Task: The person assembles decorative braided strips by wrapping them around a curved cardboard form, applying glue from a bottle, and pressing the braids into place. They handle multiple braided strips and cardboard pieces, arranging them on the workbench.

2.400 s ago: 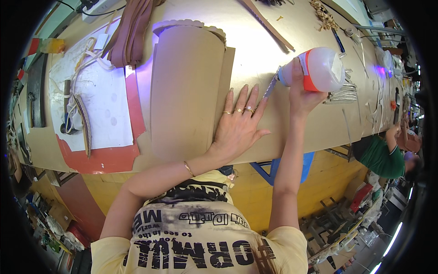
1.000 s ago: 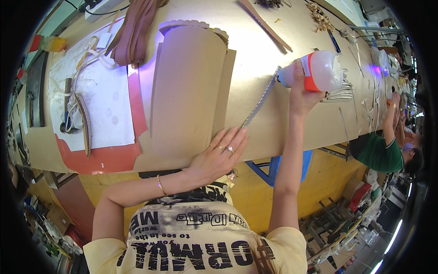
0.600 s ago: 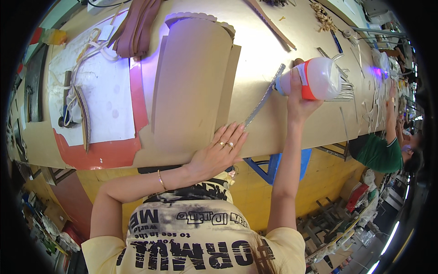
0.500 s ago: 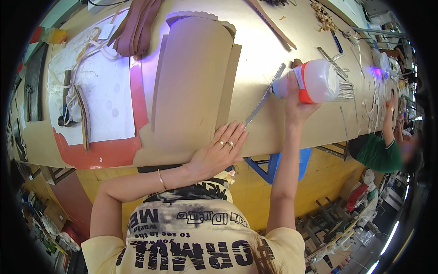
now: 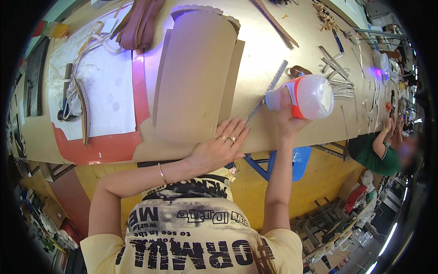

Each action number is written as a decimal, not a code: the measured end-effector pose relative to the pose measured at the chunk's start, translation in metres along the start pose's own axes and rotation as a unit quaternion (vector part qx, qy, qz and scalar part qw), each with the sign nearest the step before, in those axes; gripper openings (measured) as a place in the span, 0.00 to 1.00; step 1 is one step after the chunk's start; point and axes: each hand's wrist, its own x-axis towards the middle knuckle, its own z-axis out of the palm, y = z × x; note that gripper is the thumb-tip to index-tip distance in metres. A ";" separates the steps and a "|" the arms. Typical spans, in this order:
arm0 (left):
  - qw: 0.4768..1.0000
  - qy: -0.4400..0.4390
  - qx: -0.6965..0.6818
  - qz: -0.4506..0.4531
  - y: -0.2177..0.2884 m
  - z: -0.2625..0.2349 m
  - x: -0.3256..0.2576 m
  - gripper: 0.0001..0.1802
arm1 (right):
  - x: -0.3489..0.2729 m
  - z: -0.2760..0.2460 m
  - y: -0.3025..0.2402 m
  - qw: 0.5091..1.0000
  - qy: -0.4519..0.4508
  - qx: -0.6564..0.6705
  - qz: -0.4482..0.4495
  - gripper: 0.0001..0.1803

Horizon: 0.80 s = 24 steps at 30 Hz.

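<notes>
My right hand (image 5: 288,119) is wrapped round a translucent white plastic bottle (image 5: 317,98) with a red-orange band. The bottle lies tilted on its side in the air, its narrow end pointing left at a grey braided strap (image 5: 273,81). Whether the tip touches the strap I cannot tell. My left hand (image 5: 216,145) lies flat with fingers stretched out, on the near right corner of a stack of brown cardboard (image 5: 196,73). Its fingertips reach the strap's near end. Just beyond the bottle sits a small brown curled strip (image 5: 299,70).
Several silver braided straps (image 5: 340,86) lie right of the bottle. Brown strips (image 5: 141,27) are bundled at the far left, near a white sheet (image 5: 112,91) on a red sheet (image 5: 107,150). A blue stool (image 5: 299,164) stands under the table edge. A co-worker in green (image 5: 376,155) is at the right.
My right hand has brought the bottle a little nearer and to the left, along the strap. The curled brown strip behind it shows more. My left hand stays nearly in place.
</notes>
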 end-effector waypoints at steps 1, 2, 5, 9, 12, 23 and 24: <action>1.000 0.023 -0.002 0.011 -0.001 -0.001 -0.001 0.35 | -0.003 0.000 -0.001 1.000 0.001 -0.003 -0.003 0.24; 0.999 0.037 -0.001 0.022 -0.002 -0.002 -0.002 0.34 | -0.005 0.000 -0.002 1.000 0.000 -0.007 -0.005 0.23; 0.996 0.056 0.034 0.059 -0.007 -0.006 -0.009 0.30 | -0.008 0.000 -0.003 1.000 0.001 -0.013 -0.013 0.21; 0.997 0.040 0.029 0.060 -0.007 -0.007 -0.011 0.29 | -0.010 0.000 -0.006 1.000 0.003 -0.008 -0.013 0.20; 0.997 0.040 0.033 0.048 -0.005 -0.006 -0.010 0.28 | -0.015 -0.002 -0.011 1.000 -0.016 -0.007 -0.004 0.18; 0.997 0.042 0.047 0.054 -0.006 -0.004 -0.010 0.29 | -0.041 -0.006 -0.027 0.998 -0.066 0.013 0.004 0.14; 0.996 0.049 0.044 0.052 -0.006 -0.004 -0.010 0.29 | -0.043 -0.007 -0.026 0.997 -0.073 0.001 -0.014 0.14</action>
